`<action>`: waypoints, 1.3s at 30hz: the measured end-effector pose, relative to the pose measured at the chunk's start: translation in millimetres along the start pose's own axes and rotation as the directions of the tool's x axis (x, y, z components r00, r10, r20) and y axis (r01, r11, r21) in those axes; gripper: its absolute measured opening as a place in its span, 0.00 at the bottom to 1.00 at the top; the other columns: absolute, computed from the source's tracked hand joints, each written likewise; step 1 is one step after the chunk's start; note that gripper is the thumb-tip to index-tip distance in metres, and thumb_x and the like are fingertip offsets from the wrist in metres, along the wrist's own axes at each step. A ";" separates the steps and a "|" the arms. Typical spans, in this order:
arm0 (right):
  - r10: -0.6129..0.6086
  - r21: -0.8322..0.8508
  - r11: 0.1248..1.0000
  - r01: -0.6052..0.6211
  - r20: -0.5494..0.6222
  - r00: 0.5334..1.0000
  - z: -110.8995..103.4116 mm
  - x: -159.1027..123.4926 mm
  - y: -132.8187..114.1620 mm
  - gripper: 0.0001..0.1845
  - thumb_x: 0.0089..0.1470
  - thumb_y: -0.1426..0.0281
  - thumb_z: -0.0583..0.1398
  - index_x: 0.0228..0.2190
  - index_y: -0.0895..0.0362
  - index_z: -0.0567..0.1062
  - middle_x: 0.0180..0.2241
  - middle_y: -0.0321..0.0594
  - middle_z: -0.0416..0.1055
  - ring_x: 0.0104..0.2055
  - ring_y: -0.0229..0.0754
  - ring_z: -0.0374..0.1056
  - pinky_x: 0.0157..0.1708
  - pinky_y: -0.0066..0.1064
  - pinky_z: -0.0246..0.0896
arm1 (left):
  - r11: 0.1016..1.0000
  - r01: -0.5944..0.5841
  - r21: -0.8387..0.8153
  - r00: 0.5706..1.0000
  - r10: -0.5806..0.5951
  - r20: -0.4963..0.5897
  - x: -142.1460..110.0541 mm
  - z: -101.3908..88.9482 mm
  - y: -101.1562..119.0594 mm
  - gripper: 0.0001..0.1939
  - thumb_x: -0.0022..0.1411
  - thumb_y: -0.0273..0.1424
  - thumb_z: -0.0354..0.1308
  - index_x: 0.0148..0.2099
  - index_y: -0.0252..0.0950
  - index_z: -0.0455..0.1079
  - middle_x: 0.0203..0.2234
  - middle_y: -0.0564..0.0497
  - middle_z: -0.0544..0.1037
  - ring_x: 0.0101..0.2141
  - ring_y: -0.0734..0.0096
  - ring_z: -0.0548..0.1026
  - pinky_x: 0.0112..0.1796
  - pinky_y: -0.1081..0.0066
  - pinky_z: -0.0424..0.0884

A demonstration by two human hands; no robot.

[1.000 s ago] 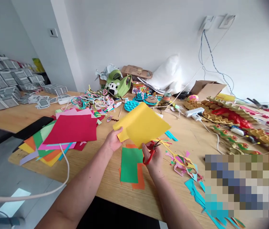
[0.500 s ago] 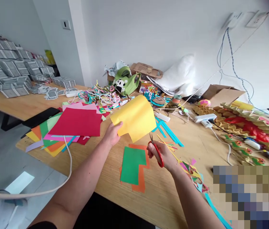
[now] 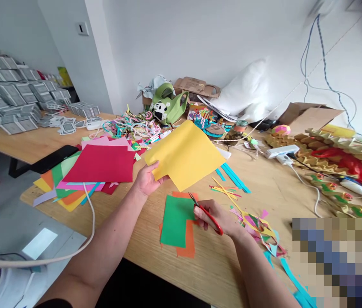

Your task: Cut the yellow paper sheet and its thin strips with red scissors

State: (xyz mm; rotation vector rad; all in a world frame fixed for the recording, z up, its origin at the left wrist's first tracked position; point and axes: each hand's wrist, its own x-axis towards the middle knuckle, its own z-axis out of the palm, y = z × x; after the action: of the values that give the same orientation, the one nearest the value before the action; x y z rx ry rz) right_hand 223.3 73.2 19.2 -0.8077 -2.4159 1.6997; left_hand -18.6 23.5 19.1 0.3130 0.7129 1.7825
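Yellow paper (image 3: 185, 156) in left hand (image 3: 149, 179)

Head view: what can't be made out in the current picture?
All in the head view:
- Most fingers of the left hand: behind the yellow sheet.
- Orange paper's middle: under the green sheet.
- Wall socket: blurred, cut by top edge.
- Lower right corner: pixelated.

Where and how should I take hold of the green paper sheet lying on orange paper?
I'd pinch the green paper sheet at its left edge near the upper corner, from the left: it lies flat, no orange paper shows beside that stretch, and the red-handled scissors are over by the opposite side.
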 end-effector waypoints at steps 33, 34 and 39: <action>0.016 -0.058 0.998 -0.021 -0.082 0.996 6.6 4.3 7.6 0.25 0.52 0.49 0.54 0.19 0.57 0.63 0.14 0.35 0.65 0.16 0.35 0.62 0.15 0.24 0.50 | 0.989 -0.035 0.147 0.999 0.036 -0.003 -0.3 3.5 -11.7 0.22 0.47 0.17 0.60 0.46 0.37 0.71 0.40 0.48 0.78 0.40 0.61 0.76 0.35 0.65 0.74; 0.004 -0.065 0.998 -0.010 -0.097 0.995 5.7 4.6 8.3 0.25 0.52 0.49 0.54 0.20 0.57 0.64 0.15 0.36 0.66 0.17 0.36 0.63 0.16 0.24 0.52 | 0.989 -0.040 0.142 0.999 0.041 -0.006 -0.1 3.4 -11.4 0.22 0.47 0.17 0.60 0.46 0.37 0.71 0.41 0.48 0.78 0.40 0.61 0.76 0.36 0.65 0.74; -0.105 -0.031 0.994 0.100 -0.264 0.959 1.2 7.6 11.0 0.24 0.55 0.50 0.53 0.23 0.59 0.69 0.23 0.42 0.71 0.25 0.40 0.68 0.25 0.29 0.61 | 0.991 -0.068 0.112 0.997 0.072 -0.027 1.0 1.8 -8.7 0.22 0.47 0.17 0.59 0.46 0.38 0.70 0.39 0.50 0.79 0.39 0.64 0.77 0.36 0.66 0.74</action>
State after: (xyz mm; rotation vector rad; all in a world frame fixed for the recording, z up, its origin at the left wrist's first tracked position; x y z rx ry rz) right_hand 220.5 78.5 7.1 -0.8363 -2.2525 1.4324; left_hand -11.2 26.6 15.1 0.3901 0.8335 1.8209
